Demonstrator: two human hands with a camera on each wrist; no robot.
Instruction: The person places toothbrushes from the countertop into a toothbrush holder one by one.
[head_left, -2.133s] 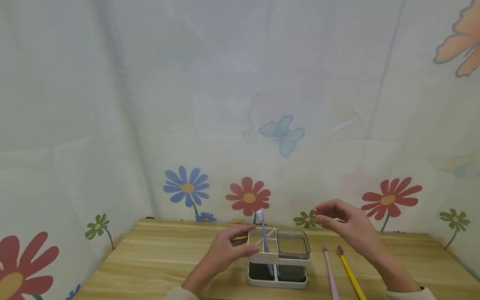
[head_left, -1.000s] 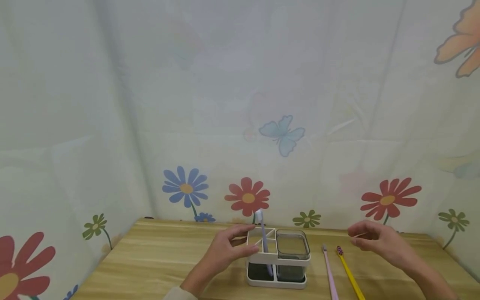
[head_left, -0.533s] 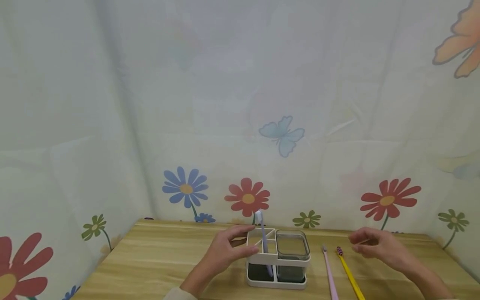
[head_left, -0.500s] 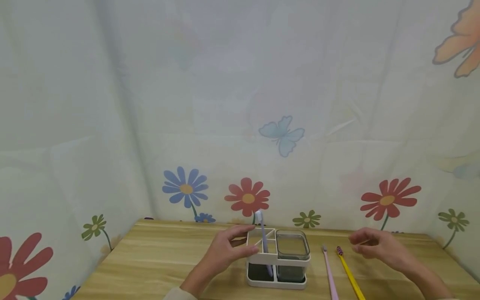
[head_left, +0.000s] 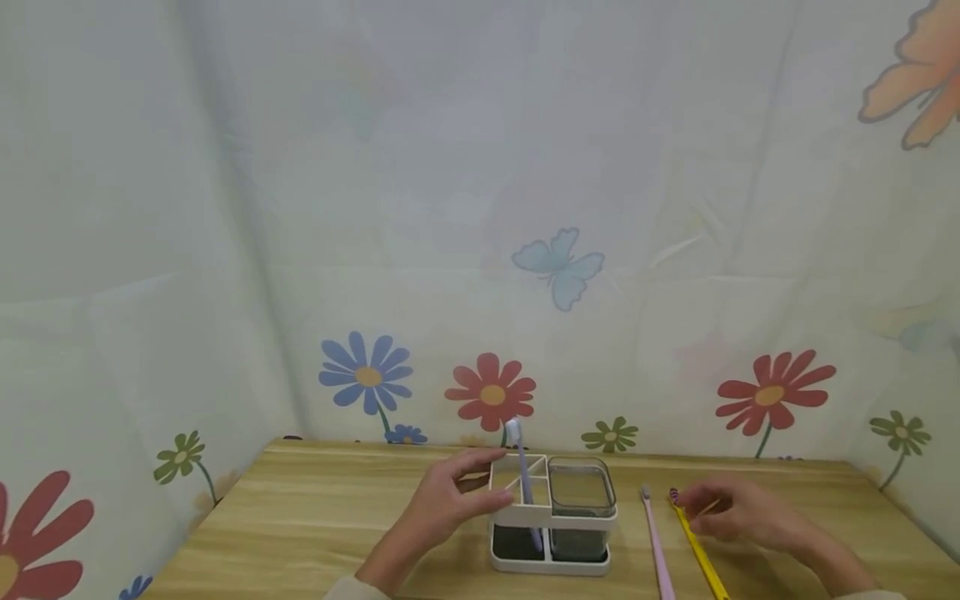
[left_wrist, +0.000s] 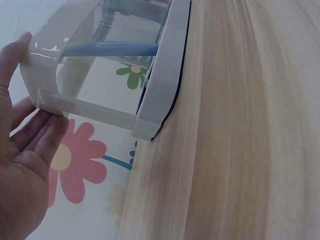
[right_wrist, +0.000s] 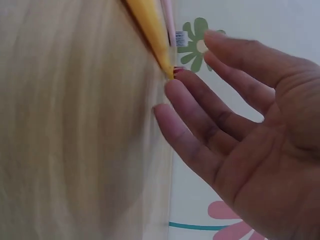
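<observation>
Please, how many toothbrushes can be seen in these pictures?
3. The pale purple toothbrush stands tilted in the white holder; the pink toothbrush and the yellow toothbrush lie on the wooden table, right of the holder.

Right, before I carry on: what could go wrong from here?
The pink toothbrush lies close beside the yellow toothbrush, so the right hand, at the yellow one's bristle end, might nudge it.

The left hand grips the toothbrush holder by its upper tier; a sideways pull could tip it.

The lavender toothbrush leans in its compartment, and the clear cup stands alongside; either might shift if the holder tilts.
</observation>
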